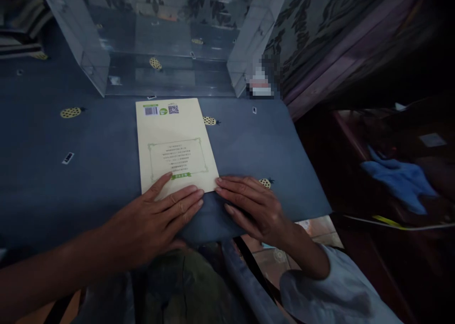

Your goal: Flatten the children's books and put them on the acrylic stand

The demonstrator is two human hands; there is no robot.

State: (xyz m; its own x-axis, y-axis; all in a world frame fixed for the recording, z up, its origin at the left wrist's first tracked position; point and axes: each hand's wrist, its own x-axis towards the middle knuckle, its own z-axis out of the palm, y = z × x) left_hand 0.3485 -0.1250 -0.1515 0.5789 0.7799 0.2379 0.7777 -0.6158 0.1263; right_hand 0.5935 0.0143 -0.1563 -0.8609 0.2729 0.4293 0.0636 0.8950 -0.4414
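A cream-coloured book lies closed on the blue patterned cloth, its barcode end away from me and its print upside down. My left hand rests across the near edge of the book, fingers stretched out and the index finger on the cover by the green banner. At the near right corner, my right hand touches the book with its fingertips, the fingers extended side by side. Neither hand is wrapped round anything. Part of the book's near edge is hidden under the left hand.
Behind the book stands a clear plastic shelf unit. Stacked books sit at the far left of the cloth-covered table. A blurred-out item is beside the unit's right side. Off to the right lies a blue cloth.
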